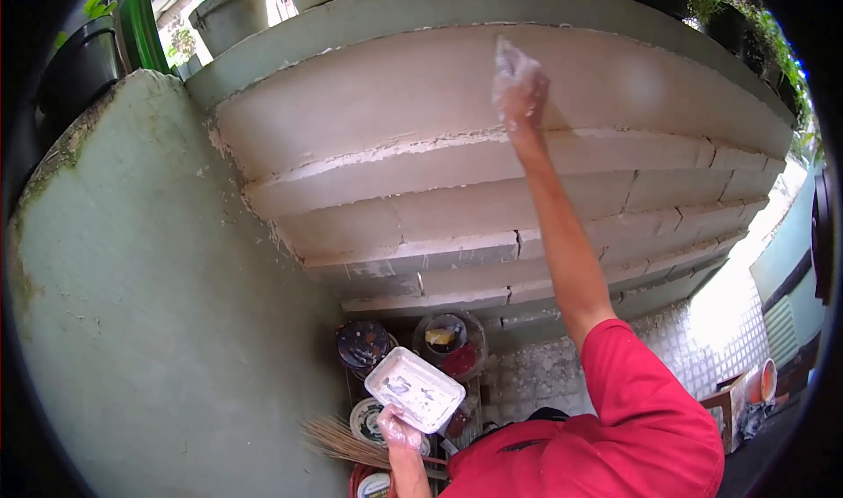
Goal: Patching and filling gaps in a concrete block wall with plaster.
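Note:
My left hand [399,429] grips the near edge of a shallow white rectangular tray [428,393], smeared inside with white paste and grey patches. High up in front, my right hand [520,90] reaches to the pale beige wall panel [369,98], just below the green-grey ledge [386,25]. White paste coats its fingers. One finger stretches up toward the seam beneath the ledge, and I see no tool in that hand; the other fingers show only partly. Rough white paste lines the horizontal joint [378,157] under this panel.
Below the tray stand a dark splattered bucket [363,343], a clear tub [477,331] with a yellow sponge, and a straw broom [334,438]. A green wall [167,278] closes off the left. Potted plants [230,17] line the ledge. Tiled floor [553,371] lies lower right.

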### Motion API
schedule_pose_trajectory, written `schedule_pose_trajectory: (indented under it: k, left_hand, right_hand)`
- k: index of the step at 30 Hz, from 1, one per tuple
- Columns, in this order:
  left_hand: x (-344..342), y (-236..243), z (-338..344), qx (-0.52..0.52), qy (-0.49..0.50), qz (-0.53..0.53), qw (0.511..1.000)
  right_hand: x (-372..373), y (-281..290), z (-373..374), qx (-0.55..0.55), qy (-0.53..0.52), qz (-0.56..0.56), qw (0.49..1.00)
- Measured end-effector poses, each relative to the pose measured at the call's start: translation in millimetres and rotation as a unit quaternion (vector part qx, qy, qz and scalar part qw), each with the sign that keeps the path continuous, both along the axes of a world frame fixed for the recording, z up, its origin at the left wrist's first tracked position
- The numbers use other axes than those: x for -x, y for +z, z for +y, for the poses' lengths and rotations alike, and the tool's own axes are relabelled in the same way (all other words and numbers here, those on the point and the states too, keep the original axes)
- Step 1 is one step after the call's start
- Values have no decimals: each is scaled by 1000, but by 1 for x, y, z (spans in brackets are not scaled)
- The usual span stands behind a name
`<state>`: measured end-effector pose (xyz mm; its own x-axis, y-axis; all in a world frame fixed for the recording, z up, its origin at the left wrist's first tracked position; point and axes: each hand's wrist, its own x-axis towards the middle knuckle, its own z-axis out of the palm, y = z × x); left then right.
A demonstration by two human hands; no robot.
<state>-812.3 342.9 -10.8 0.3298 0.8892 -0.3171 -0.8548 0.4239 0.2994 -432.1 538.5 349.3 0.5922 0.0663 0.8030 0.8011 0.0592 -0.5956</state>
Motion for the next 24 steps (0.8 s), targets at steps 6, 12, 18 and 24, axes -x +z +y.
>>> schedule_pose_trajectory:
  k: [6, 12, 18, 24]
  left_hand:
    - [7, 0, -8, -14, 18, 1, 1000]
    - [10, -4, -8, -32, -12, -27, 999]
    - [11, -12, -13, -16, -5, -19, 1000]
    - [15, -5, -22, -25, -5, -19, 999]
  right_hand:
    - [81, 6, 31, 0, 126, -38, 991]
    - [125, 6, 58, 79, 153, -109, 979]
    - [81, -3, 5, 21, 261, -64, 963]
    - [26, -43, -48, -24, 213, -147, 966]
